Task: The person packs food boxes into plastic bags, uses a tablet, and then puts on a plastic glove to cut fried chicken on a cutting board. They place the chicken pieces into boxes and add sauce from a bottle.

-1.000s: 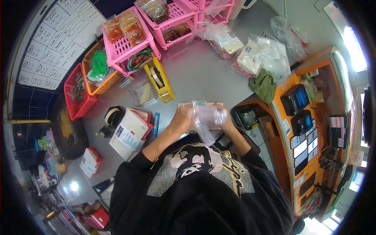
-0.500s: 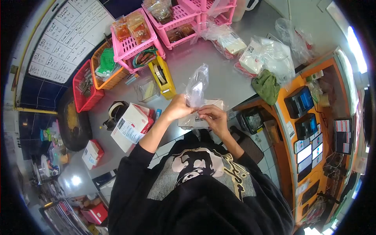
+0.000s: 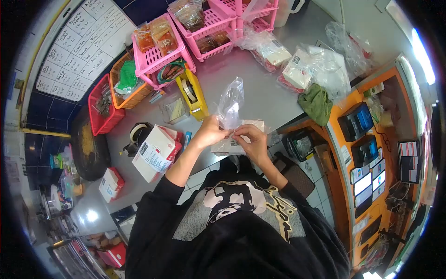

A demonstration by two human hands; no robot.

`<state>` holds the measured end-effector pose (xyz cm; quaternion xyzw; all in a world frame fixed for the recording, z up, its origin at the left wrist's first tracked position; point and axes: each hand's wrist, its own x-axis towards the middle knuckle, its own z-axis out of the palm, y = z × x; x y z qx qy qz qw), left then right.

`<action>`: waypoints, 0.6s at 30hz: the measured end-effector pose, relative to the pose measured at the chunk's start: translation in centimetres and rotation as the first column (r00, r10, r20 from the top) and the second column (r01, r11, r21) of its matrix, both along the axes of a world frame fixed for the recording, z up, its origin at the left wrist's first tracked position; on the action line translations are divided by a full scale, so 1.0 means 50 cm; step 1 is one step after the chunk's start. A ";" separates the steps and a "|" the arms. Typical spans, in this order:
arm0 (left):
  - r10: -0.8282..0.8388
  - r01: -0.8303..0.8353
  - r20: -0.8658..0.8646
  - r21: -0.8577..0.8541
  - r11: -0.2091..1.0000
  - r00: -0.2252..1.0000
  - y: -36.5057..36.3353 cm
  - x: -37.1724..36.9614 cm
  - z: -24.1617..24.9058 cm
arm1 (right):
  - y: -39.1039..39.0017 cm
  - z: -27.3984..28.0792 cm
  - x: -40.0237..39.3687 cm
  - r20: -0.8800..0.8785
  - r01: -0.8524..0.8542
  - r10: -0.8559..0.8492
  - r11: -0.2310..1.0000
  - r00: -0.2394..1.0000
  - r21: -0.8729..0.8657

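A clear plastic bag (image 3: 232, 104) is gathered between my two hands, its loose upper part standing away from me over the counter. My left hand (image 3: 210, 132) is closed round the gathered part from the left. From the right, my right hand (image 3: 251, 138) pinches the plastic with thumb and fingertips close to the left fingers. Beneath both hands a pale box (image 3: 227, 148) lies at the counter's near edge, partly covered by them. What the bag holds, if anything, cannot be made out.
A yellow tape dispenser (image 3: 193, 95) stands beyond my left hand, near pink baskets (image 3: 158, 56) of packets. White-and-red boxes (image 3: 152, 156) sit to the left. Bagged boxes (image 3: 297, 72) and a green cloth (image 3: 316, 103) lie right, before an orange shelf (image 3: 346, 153) with devices.
Both hands have shifted very slightly, still gripping the plastic bag. The bag's upper part leans a little further left. Otherwise the view has only turned slightly.
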<state>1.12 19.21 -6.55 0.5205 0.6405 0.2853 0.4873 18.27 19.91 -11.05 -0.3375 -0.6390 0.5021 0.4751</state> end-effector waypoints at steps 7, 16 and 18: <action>-0.052 0.056 -0.057 0.055 0.997 0.997 0.001 -0.009 -0.011 | 0.001 0.019 0.009 0.110 -0.098 0.087 0.990 0.990 0.103; 0.214 -0.133 0.386 -0.226 0.965 0.897 -0.011 0.002 -0.095 | -0.003 -0.030 0.031 0.110 -0.092 0.044 0.871 0.993 0.483; 0.298 -0.227 0.465 -0.202 0.953 0.834 -0.024 0.019 -0.097 | -0.022 -0.044 0.021 0.012 0.067 -0.073 0.961 0.997 0.268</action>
